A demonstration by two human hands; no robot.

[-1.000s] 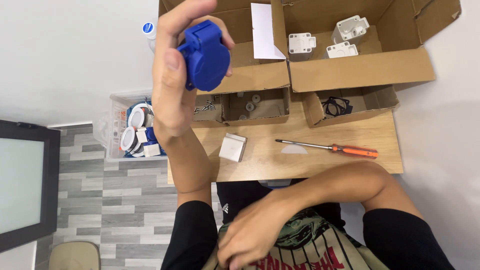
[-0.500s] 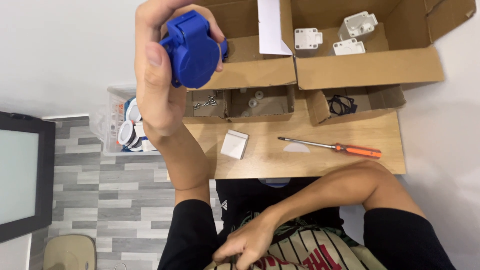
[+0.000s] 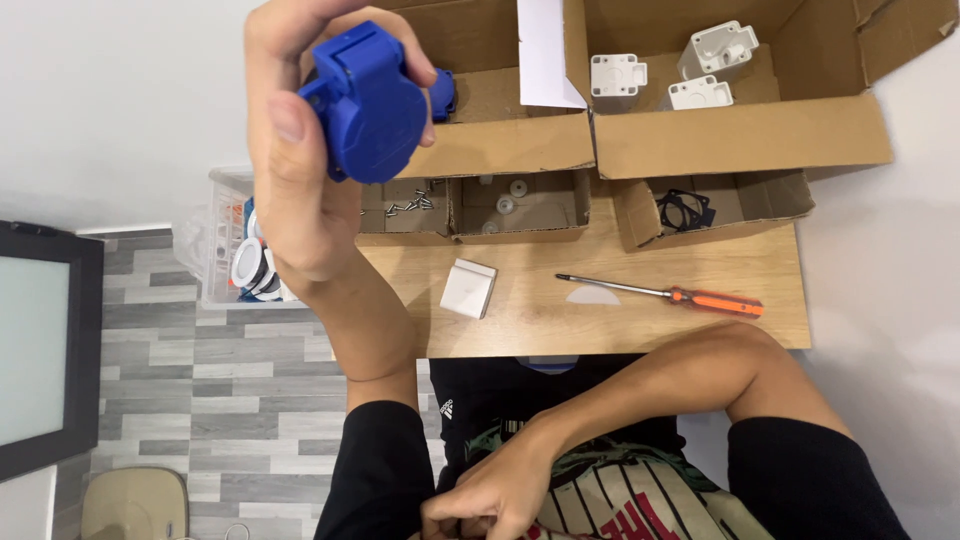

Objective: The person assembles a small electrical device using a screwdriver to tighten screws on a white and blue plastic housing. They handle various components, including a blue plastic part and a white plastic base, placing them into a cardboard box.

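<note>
Blue socket housing [image 3: 372, 105] sits raised above the wooden surface [image 3: 600, 320], gripped in our left hand [image 3: 300, 170], which we should keep steady, while our right hand [image 3: 480, 505] rests loosely curled, holding nothing, at our lap.

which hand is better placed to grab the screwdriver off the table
Probably the right hand: it hangs low at the lap, holding no part, on the screwdriver's side. The left hand grips the blue socket.

A blue plastic socket [image 3: 372, 105] with a closed hinged lid is held raised above the bench [image 3: 520, 325], tilted, lid face turned toward the camera, its rear barrel pointing away.
</note>
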